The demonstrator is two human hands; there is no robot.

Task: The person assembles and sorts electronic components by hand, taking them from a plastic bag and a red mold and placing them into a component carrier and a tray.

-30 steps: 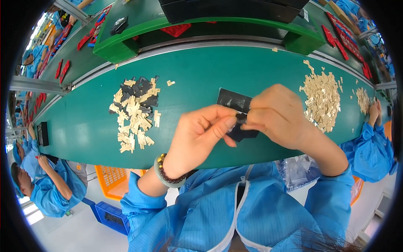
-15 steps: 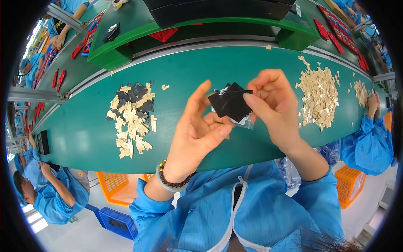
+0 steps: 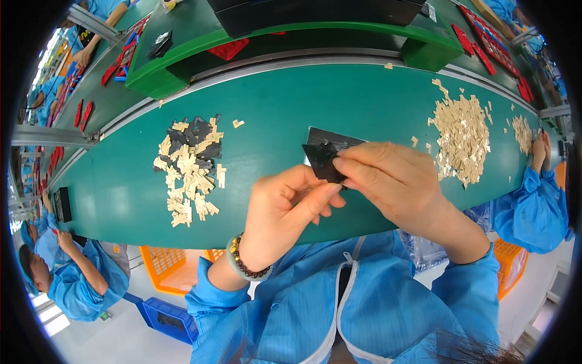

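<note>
A thin black sheet (image 3: 321, 160) is held up over the green table between my two hands. My left hand (image 3: 288, 197) has its thumb and fingers closed at the sheet's lower corner. From the right, my right hand (image 3: 391, 179) pinches the sheet's side edge with fingertips and thumb. Just beyond it shows a larger dark flat piece (image 3: 335, 138) with a shiny surface and a light edge; whether it rests on the table or is held too, I cannot tell. My fingers hide the lower part of the sheet.
On the green table (image 3: 260, 109), a pile of cream and black cut pieces (image 3: 193, 167) lies left, and a larger cream pile (image 3: 462, 136) right. A green-edged shelf (image 3: 291, 42) runs along the back. Co-workers sit left and right; orange crates (image 3: 163, 267) stand below.
My right hand has turned over and come down toward my left. The black squares and clear plastic, spread out between my hands before, now show as a small sheet and a dark piece behind.
</note>
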